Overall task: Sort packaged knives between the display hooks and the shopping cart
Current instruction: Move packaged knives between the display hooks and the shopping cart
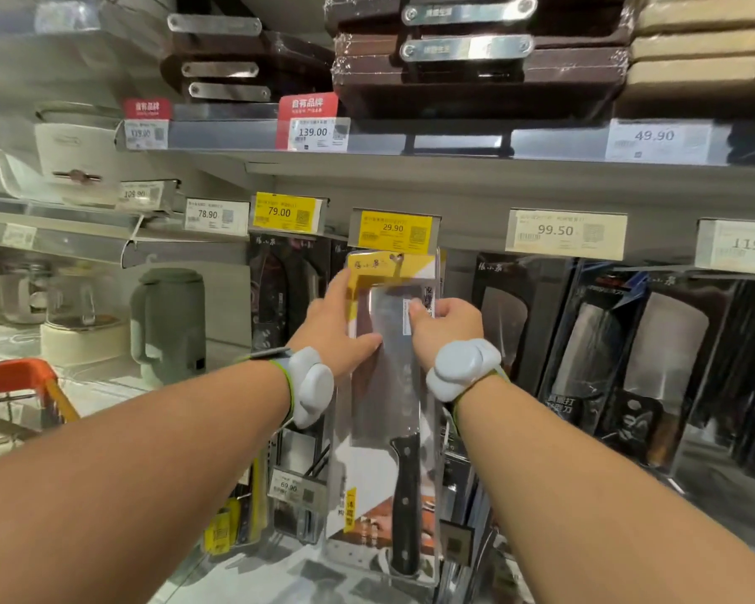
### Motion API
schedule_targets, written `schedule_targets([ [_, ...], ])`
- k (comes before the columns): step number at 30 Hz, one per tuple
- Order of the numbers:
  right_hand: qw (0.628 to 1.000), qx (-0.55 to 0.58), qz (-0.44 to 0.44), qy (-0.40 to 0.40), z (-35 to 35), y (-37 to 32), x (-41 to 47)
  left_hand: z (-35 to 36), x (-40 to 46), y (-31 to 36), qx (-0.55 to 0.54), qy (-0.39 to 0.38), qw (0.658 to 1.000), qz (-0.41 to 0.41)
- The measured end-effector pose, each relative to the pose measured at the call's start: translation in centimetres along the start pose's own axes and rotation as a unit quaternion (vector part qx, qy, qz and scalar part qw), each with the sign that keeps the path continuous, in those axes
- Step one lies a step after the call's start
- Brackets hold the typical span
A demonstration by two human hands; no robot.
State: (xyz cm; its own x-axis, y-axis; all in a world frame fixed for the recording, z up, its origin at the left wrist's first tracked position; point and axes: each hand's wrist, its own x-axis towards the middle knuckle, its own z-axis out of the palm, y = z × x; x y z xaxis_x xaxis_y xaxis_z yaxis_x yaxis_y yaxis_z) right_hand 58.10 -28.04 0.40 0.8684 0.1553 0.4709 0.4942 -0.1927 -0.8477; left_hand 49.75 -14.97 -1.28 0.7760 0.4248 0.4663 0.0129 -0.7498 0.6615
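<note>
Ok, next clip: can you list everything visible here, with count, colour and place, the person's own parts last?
packaged cleaver: one, steel blade, black handle, clear pack with yellow-white card, centre, at its hook under the 29.90 tag.
other packaged knives: several, mostly dark packs, hanging left and right of it.
price tags: many; two yellow, the rest white, on hooks and shelf edges.
cutting boards: stacked, dark brown and pale, top shelf.
kettle: one, grey-green, left shelf.
shopping cart: one, orange handle, lower left.
wrist devices: two, pale grey, one per wrist.
left hand: grips the pack's left edge.
right hand: pinches the pack's front.
</note>
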Motion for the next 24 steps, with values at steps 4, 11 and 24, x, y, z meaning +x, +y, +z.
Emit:
schedule_targets([
  [4, 0.997, 0.041, 0.067, -0.019, 0.3, 0.3, 2.1, 3.6, -1.8, -2.5, -0.102, -0.068, 0.990, -0.063],
  [11, 0.961, 0.080, 0.124, -0.233, -0.3, 11.0, -3.7, 6.3, 0.3, -2.6, 0.000, 0.005, 0.997, -0.081],
  [24, 0.991, -0.009, 0.125, -0.052, 3.2, 12.6, 3.6, 11.9, 0.4, -5.9, -0.118, -0.109, 0.973, -0.165],
])
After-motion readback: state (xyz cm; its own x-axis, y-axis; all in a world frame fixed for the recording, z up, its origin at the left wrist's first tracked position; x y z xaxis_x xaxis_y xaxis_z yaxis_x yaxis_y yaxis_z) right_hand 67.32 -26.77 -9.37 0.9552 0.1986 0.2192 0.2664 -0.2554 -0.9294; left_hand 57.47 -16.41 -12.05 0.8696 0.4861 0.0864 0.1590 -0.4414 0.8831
